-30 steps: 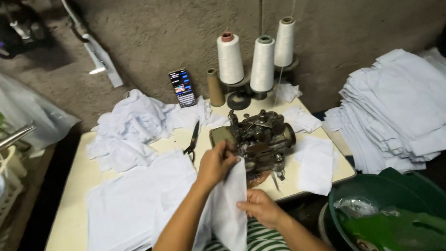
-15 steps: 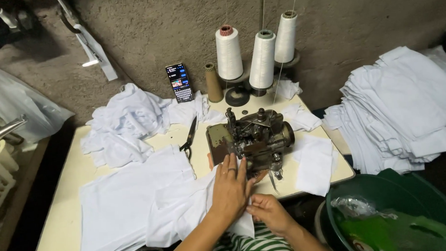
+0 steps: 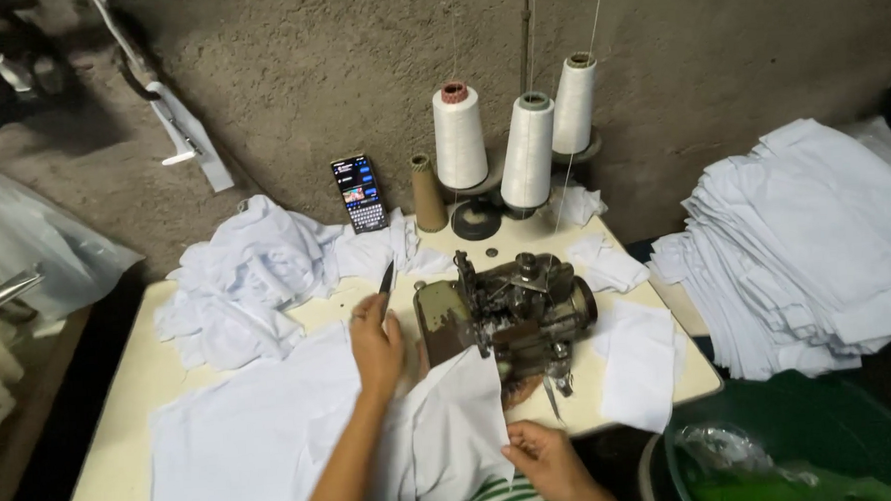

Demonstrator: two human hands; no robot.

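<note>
Pale tabletop (image 3: 131,394) carries all.
- Dark overlock machine (image 3: 503,313) just beyond fabric gripped by both hands.
- Flat white fabric (image 3: 244,450) left of grip.
- Crumpled white heap (image 3: 246,274) far left, beyond grip.
- Scissors (image 3: 385,281) beyond left hand (image 3: 377,346).
- White panel (image 3: 636,362) right of machine, beyond right hand (image 3: 545,462).
- Thread cones (image 3: 526,152), phone (image 3: 360,192) at far edge.

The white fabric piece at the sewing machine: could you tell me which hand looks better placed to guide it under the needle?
Probably the left hand: it lies flat on the white fabric piece right beside the sewing machine. The right hand pinches the lower edge, farther away.
</note>
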